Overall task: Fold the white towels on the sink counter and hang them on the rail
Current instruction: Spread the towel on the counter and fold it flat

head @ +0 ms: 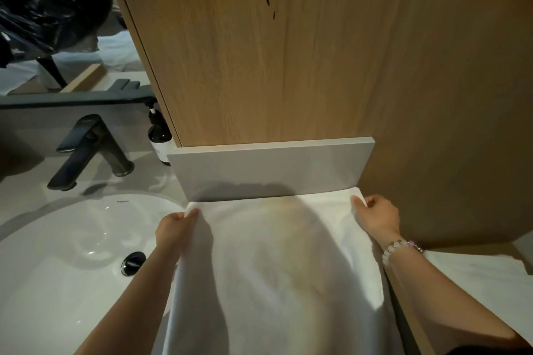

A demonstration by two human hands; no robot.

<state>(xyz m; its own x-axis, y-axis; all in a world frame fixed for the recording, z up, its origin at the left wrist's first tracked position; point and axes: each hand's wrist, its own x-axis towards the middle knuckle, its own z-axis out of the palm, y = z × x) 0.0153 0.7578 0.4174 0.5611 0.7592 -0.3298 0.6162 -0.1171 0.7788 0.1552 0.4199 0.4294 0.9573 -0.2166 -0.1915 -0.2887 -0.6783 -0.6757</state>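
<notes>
While the left hand (173,228) pinches the far left corner of the white towel (274,253), thumb on top and fingers curled under the cloth, the right hand (377,216) pinches the far right corner in the same way. A beaded bracelet (401,248) sits on the right wrist. Between the two hands the towel's far edge is pulled straight, and the cloth runs from there toward 6 o'clock until it leaves the view, with a shadow down its middle. That far edge lies just beside a low white upstand (271,170) at 12 o'clock of the towel, and above the upstand rises a wood panel (288,52). At 9 o'clock of the left hand is the white sink basin (57,253) with its dark drain (132,262), and the towel's left side overlaps the basin's rim. At 10 o'clock a black faucet (89,153) stands on the table (26,181), with a dark pump bottle (160,135) near it against the panel's edge. At 4 o'clock of the right hand, a second white towel (476,271) lies well apart from the first.
</notes>
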